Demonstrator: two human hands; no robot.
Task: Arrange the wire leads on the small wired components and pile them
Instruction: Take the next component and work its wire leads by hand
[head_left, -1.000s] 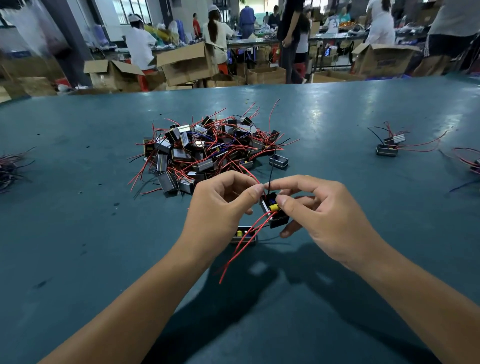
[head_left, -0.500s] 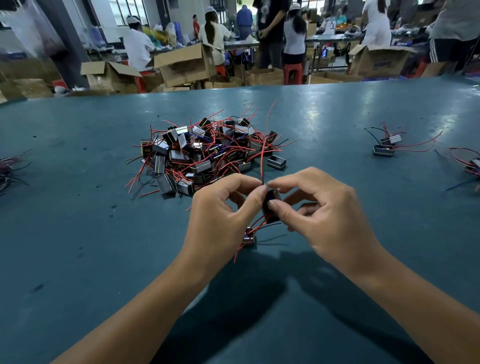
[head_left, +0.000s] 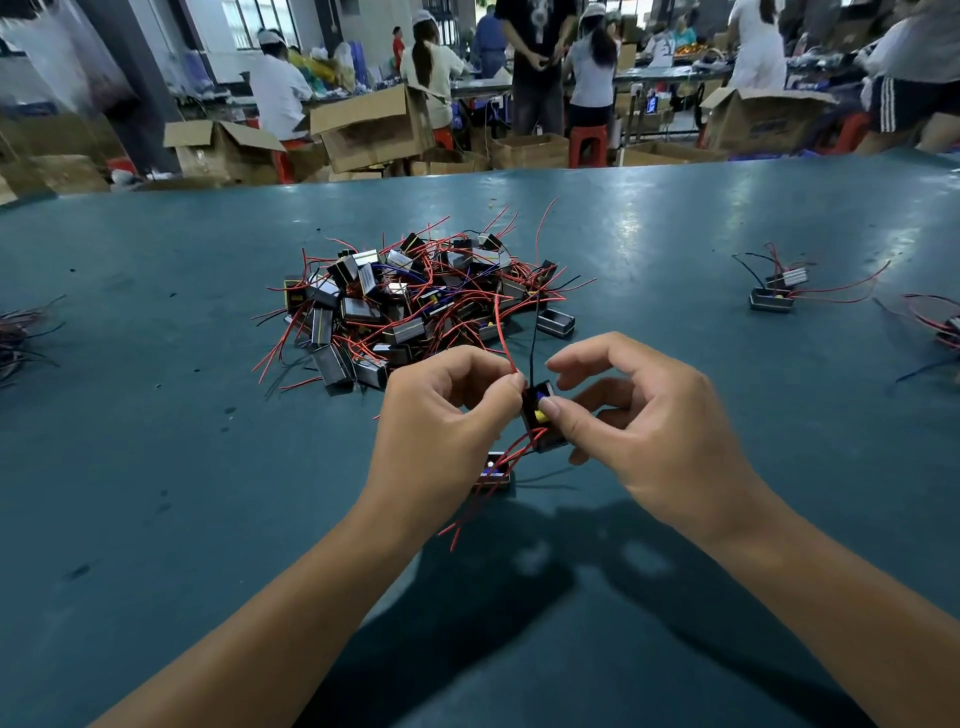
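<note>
While the pile of wired components (head_left: 421, 301) lies in a red-wired tangle on the teal bench (head_left: 156, 467), both hands work just nearer than it, above the bench. The right hand (head_left: 654, 431) holds a small black component (head_left: 540, 418), thumb pressed on its open face beside a yellow part, curled fingers (head_left: 587, 397) behind it and the index finger arched free above. The left hand (head_left: 441, 415) pinches a red lead (head_left: 501, 332) between thumb and index fingertip right at the component's upper corner; that lead rises and curves back over the pile. A black lead (head_left: 533, 338) stands nearly upright from the same component. More red leads hang from its lower edge and trail down past the left wrist. Directly under the hands, nearer than the pile, another small component (head_left: 496, 470) rests on the bench. Well to the right of the pile sit two more components with red leads (head_left: 774, 293), touching each other.
</note>
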